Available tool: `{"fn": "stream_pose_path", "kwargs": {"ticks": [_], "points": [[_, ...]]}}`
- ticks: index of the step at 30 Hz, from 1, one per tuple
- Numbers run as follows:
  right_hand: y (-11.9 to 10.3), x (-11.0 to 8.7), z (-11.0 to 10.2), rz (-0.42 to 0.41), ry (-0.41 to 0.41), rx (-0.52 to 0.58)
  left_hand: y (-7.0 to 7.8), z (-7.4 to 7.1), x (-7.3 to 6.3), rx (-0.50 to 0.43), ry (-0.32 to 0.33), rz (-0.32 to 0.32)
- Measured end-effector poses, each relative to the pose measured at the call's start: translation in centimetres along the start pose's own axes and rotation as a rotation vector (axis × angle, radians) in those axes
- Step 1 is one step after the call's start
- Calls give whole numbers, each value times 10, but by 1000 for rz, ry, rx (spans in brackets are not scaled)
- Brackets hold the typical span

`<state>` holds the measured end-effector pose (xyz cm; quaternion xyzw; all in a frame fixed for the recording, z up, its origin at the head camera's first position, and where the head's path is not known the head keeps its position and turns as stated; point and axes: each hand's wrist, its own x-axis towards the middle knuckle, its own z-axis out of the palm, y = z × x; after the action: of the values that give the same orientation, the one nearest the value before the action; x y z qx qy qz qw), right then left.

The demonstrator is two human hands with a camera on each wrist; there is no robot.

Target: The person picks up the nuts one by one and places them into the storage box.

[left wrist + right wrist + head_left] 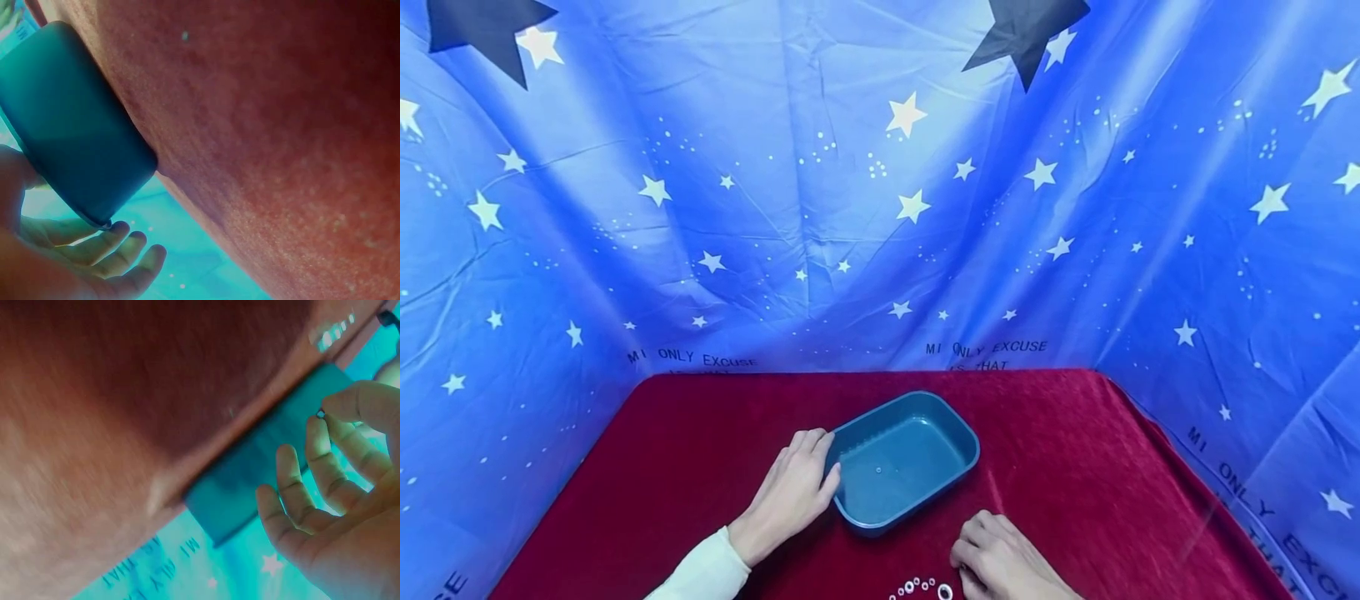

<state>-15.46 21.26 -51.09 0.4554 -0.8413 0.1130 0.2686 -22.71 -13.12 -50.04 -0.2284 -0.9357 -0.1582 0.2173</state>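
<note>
A blue rectangular plastic box (895, 483) stands at an angle on the red cloth. At its left end my left hand (793, 487) grips the rim, with the thumb on the near side and the fingers over the far corner. One tiny ring-like piece (878, 470) lies on the box floor. To the right of the box's near corner is my right hand (1003, 554). In the right wrist view, its thumb and fingertips pinch a tiny shiny piece (320, 414), too small to tell its kind. Several small silver rings (910, 586) of different sizes lie just left of that hand.
Red velvety cloth (685, 475) covers the table. A larger ring (945, 592) lies at the bottom edge of the head view, partly cut off. Blue star-printed curtain (820, 208) hangs behind the table and along both sides.
</note>
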Motion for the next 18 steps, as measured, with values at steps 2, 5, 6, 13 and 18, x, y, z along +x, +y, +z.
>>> {"fn": "stream_pose_path", "kwargs": {"ticks": [2, 5, 6, 13, 18], "points": [[2, 7, -7, 32, -2, 21, 0, 0, 0, -5, 1, -1], [7, 19, -17, 81, 6, 21, 0, 0, 0, -4, 0, -9], [8, 24, -20, 93, 15, 17, 0, 0, 0, -3, -1, -11], [30, 54, -22, 142, 92, -19, 1, 0, -1, -2, -7, -18], [48, 68, -7, 188, 77, 0, 2, 1, -1, 10, -9, -23]]}}
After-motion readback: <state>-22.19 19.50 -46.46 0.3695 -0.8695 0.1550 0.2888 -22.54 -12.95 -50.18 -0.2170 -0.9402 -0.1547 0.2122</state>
